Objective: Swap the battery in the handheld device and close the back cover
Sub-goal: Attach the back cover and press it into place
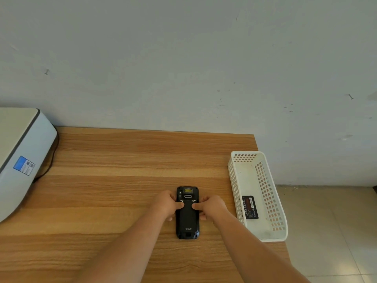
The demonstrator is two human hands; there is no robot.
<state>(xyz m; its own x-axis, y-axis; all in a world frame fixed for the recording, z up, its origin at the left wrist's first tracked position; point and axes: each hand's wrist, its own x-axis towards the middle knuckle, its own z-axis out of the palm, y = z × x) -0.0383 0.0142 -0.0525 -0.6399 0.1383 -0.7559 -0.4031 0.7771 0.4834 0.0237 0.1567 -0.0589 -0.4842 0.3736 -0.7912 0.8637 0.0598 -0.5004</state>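
Both my hands, left (167, 205) and right (210, 207), clasp the black rugged plastic handheld device (187, 219), face-down on the wooden counter (112, 180). Thumbs press beside its two latches. It seems stiff and grippy; the flat black spare battery (250, 207) lies in the white perforated basket (234, 180).

Black handheld device (187, 219) face-down, cover on; battery (250, 207) in basket (265, 237).

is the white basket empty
No, a black battery lies flat on the floor of the white basket to the right of the handheld device.
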